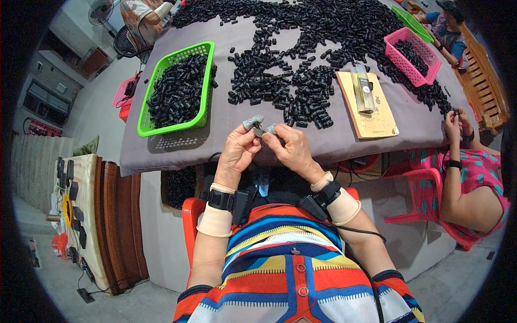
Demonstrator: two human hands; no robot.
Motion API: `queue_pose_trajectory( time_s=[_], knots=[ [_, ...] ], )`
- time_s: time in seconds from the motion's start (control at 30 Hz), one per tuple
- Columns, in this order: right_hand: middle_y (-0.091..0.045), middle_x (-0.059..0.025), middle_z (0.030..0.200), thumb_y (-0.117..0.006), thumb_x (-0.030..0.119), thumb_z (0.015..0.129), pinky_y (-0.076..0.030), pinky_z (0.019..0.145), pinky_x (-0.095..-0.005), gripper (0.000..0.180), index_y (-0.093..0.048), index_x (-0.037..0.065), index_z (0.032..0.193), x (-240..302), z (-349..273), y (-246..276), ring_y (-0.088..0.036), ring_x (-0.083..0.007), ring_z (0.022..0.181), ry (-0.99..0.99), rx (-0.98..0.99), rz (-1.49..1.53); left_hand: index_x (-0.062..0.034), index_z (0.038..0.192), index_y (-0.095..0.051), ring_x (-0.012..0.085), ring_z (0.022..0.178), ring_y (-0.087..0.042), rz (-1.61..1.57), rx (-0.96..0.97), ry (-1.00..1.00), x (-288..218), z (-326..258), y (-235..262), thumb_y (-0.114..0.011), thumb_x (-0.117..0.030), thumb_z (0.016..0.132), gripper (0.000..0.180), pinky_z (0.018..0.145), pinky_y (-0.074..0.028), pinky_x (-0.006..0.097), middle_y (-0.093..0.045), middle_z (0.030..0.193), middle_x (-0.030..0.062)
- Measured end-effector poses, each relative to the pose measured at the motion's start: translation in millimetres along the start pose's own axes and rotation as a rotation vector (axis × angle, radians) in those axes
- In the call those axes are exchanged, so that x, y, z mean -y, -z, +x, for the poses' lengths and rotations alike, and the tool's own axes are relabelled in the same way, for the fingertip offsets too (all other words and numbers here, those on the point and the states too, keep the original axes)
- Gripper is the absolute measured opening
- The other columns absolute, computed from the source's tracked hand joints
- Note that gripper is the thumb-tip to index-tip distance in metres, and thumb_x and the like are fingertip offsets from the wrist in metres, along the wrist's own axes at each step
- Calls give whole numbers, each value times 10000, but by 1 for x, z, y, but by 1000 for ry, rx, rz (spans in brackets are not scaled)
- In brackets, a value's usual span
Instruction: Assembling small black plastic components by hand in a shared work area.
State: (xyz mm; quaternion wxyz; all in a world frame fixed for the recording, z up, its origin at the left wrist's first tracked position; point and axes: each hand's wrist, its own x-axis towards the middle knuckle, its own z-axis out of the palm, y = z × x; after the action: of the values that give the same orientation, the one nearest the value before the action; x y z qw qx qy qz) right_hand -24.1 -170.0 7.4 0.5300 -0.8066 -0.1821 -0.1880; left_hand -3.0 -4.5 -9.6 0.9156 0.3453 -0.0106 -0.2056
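Observation:
My left hand (240,149) and my right hand (291,149) meet over the near edge of the cloth-covered table (161,156). Grey covers wrap some fingertips. Between the fingers of my left hand sits a small dark grey piece (258,131); its exact kind is too small to make out. The right fingers are pinched close beside it, and whatever they grip is hidden. Just beyond my hands lies a spread of small black cylindrical plastic parts (309,116). To the left stands a green basket (207,89) filled with similar black parts.
Right of the loose parts lie a tan notebook (381,125) and a clear-and-yellow case (364,94) on top of it. A pink basket (396,57) holds more parts. At the right edge a co-worker's hands (456,125) handle something small. A larger heap (334,24) covers the far side.

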Motion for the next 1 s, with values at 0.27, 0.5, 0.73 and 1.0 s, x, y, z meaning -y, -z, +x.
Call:
queue_pose_trajectory(
  time_s=[0.27,0.5,0.73,1.0],
  knots=[
    [-516,-125,629,-613,220,806,-393,482,-381,249,-515,28,681,-1,-1,-2,-535,-308,565,47,5,-70,-18,1106,-564,85,627,-527,13,-11,25,-2,-1,-2,-544,-24,848,259,523,-416,196,-610,867,54],
    [-530,-114,640,-614,224,805,-406,479,-385,235,-524,35,697,2,-1,-2,-549,-306,566,29,-9,-112,-18,1112,-558,78,620,-508,13,-6,51,-2,-1,-3,-540,-24,849,263,523,-416,196,-597,852,35],
    [-539,-109,649,-612,224,805,-416,485,-385,222,-534,41,707,2,-1,-3,-557,-301,574,42,-19,-113,-24,1087,-566,76,623,-503,11,6,73,-3,-1,-4,-543,-41,848,241,527,-415,200,-592,853,28],
    [-542,-109,654,-611,226,806,-420,489,-385,218,-540,43,712,3,-1,-3,-560,-304,580,46,-15,-116,-15,1049,-569,53,617,-502,42,-17,60,-2,-2,-6,-562,-44,819,232,539,-434,180,-604,835,21]
  ],
)
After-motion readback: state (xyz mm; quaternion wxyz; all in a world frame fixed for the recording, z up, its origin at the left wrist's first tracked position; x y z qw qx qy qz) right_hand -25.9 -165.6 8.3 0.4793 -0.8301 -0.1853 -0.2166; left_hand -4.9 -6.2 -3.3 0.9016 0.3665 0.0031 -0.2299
